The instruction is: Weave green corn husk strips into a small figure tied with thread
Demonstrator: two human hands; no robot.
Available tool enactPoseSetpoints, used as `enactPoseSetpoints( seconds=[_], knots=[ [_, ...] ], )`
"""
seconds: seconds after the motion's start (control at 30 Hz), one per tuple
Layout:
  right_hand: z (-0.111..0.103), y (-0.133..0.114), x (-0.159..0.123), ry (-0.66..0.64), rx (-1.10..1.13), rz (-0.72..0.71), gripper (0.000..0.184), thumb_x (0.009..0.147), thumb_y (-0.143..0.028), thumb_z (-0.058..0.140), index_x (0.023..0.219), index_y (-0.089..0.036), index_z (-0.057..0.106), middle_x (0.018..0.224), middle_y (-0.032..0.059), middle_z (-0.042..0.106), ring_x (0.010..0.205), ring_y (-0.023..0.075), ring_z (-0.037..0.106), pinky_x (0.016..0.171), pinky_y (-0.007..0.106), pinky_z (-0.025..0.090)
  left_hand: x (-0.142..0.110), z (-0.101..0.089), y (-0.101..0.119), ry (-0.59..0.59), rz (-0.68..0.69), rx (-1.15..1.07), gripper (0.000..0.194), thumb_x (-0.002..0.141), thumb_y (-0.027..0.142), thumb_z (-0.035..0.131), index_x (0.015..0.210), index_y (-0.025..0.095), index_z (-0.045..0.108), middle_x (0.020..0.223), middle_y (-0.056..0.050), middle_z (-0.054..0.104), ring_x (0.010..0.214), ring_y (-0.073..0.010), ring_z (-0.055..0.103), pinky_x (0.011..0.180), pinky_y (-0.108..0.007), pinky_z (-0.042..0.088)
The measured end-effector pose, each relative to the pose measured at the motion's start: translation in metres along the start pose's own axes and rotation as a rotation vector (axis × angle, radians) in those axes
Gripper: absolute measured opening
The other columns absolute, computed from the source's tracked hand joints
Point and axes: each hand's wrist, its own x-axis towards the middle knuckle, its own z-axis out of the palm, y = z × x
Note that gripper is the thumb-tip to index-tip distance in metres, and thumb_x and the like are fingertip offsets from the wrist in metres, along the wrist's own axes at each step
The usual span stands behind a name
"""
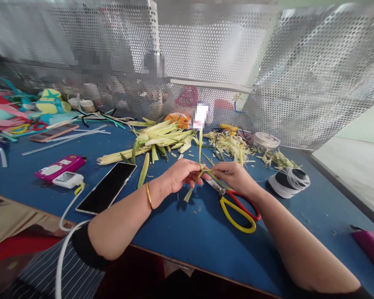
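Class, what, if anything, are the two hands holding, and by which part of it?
Green leaf strips: the left hand pinches them by their crossing, and the right hand grips the strand running right from there.

The table [180, 232] has a smooth, painted-looking top with a low sheen. Behind it, the screen [212, 45] is silvery perforated metal, softly reflective. The leaf strip [190, 193] looks fibrous and matt, like the ribbed husks [162, 137]; the shreds [232, 146] look rough and papery. On the scissors [221, 191], bare steel blades meet smooth plastic handles. The bracelet [148, 195] is polished, gold-coloured metal. The phone [107, 187] has a glossy, glass-like face. The purple case [61, 167] and white plug [67, 179] look like hard, shiny plastic, and the cable [59, 265] has a smooth plastic skin. The spool [289, 182] carries stringy thread. The striped sleeve [62, 261] is matt cloth.
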Motion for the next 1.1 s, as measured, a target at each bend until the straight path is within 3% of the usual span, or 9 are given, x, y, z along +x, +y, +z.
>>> enactPoseSetpoints(
  seconds=[0.13, 0.3, 0.43, 0.5, 0.63, 0.77, 0.97, 1.03, 1.1],
  knots=[
    [0.002, 0.001, 0.0, -0.011, -0.018, -0.051, 0.027, 0.09, -0.037, 0.054, 0.084, -0.023, 0.076, 0.076, 0.002, 0.07, 0.069, 0.0169, 0.06, 0.063, 0.027, 0.043, 0.001, -0.001, 0.0, -0.041, -0.115, -0.093, 0.019, 0.087, 0.02, 0.056, 0.078, 0.01, 0.068, 0.07, -0.011, 0.072, 0.048, -0.0087, 0.057, 0.038, -0.018, 0.034],
    [0.01, 0.003, 0.001, 0.101, -0.459, -0.272, 0.033, 0.097, -0.031, 0.044, 0.094, -0.022, 0.075, 0.083, 0.0062, 0.071, 0.074, 0.0168, 0.062, 0.073, 0.029, 0.04, -0.001, 0.002, 0.003, -0.102, -0.284, -0.189, 0.019, 0.087, 0.019, 0.056, 0.074, 0.01, 0.067, 0.063, -0.007, 0.069, 0.045, -0.008, 0.054, 0.036, -0.016, 0.031],
    [0.018, 0.007, 0.001, 0.203, -0.652, -0.309, 0.031, 0.098, -0.028, 0.044, 0.094, -0.02, 0.074, 0.081, 0.006, 0.07, 0.076, 0.0168, 0.063, 0.077, 0.03, 0.04, -0.002, 0.006, 0.003, -0.065, -0.294, -0.198, 0.02, 0.087, 0.015, 0.053, 0.073, 0.009, 0.066, 0.06, -0.006, 0.068, 0.043, -0.0071, 0.054, 0.035, -0.015, 0.03],
    [0.02, 0.008, 0.002, 0.269, -0.69, -0.326, 0.029, 0.098, -0.03, 0.046, 0.102, -0.02, 0.073, 0.09, 0.0087, 0.071, 0.082, 0.02, 0.063, 0.077, 0.032, 0.042, -0.002, 0.006, 0.003, -0.015, -0.261, -0.238, 0.022, 0.088, 0.014, 0.051, 0.072, 0.01, 0.066, 0.059, -0.005, 0.067, 0.043, -0.0066, 0.054, 0.034, -0.015, 0.029],
    [0.015, 0.004, 0.0, 0.35, -0.579, -0.402, 0.036, 0.096, -0.034, 0.05, 0.124, -0.018, 0.064, 0.102, 0.0127, 0.068, 0.093, 0.0238, 0.062, 0.079, 0.035, 0.048, 0.001, 0.003, 0.006, 0.114, -0.173, -0.354, 0.021, 0.088, 0.014, 0.051, 0.076, 0.01, 0.067, 0.059, -0.002, 0.066, 0.043, -0.0051, 0.054, 0.035, -0.014, 0.029],
    [0.012, -0.006, -0.004, 0.268, -0.342, -0.417, 0.027, 0.097, -0.032, 0.048, 0.109, -0.022, 0.07, 0.091, 0.0083, 0.07, 0.085, 0.019, 0.065, 0.076, 0.031, 0.05, 0.001, 0.003, 0.008, 0.155, -0.204, -0.353, 0.023, 0.088, 0.013, 0.05, 0.071, 0.01, 0.065, 0.057, -0.001, 0.063, 0.044, -0.005, 0.054, 0.037, -0.015, 0.03],
    [0.02, -0.015, -0.005, 0.388, -0.143, -0.418, 0.017, 0.092, -0.025, 0.054, 0.087, -0.023, 0.07, 0.092, 0.006, 0.07, 0.09, 0.0199, 0.066, 0.081, 0.032, 0.05, -0.003, 0.006, 0.005, 0.068, -0.118, -0.061, 0.021, 0.083, 0.014, 0.052, 0.068, 0.01, 0.066, 0.059, -0.004, 0.065, 0.045, -0.0071, 0.054, 0.038, -0.017, 0.031],
    [0.023, -0.016, -0.004, 0.403, -0.099, -0.356, 0.014, 0.092, -0.023, 0.054, 0.085, -0.022, 0.067, 0.09, 0.0049, 0.07, 0.089, 0.02, 0.066, 0.08, 0.031, 0.049, -0.005, 0.007, 0.005, 0.004, -0.075, 0.063, 0.02, 0.082, 0.014, 0.052, 0.071, 0.01, 0.068, 0.06, -0.005, 0.066, 0.046, -0.0086, 0.055, 0.038, -0.019, 0.032],
    [0.025, -0.016, -0.004, 0.402, -0.093, -0.269, 0.014, 0.091, -0.023, 0.054, 0.081, -0.022, 0.063, 0.079, 0.0024, 0.068, 0.077, 0.0177, 0.064, 0.072, 0.029, 0.048, -0.008, 0.007, 0.005, -0.049, -0.05, 0.134, 0.02, 0.081, 0.015, 0.051, 0.072, 0.011, 0.068, 0.062, -0.006, 0.068, 0.047, -0.0094, 0.056, 0.039, -0.02, 0.033]
  ],
)
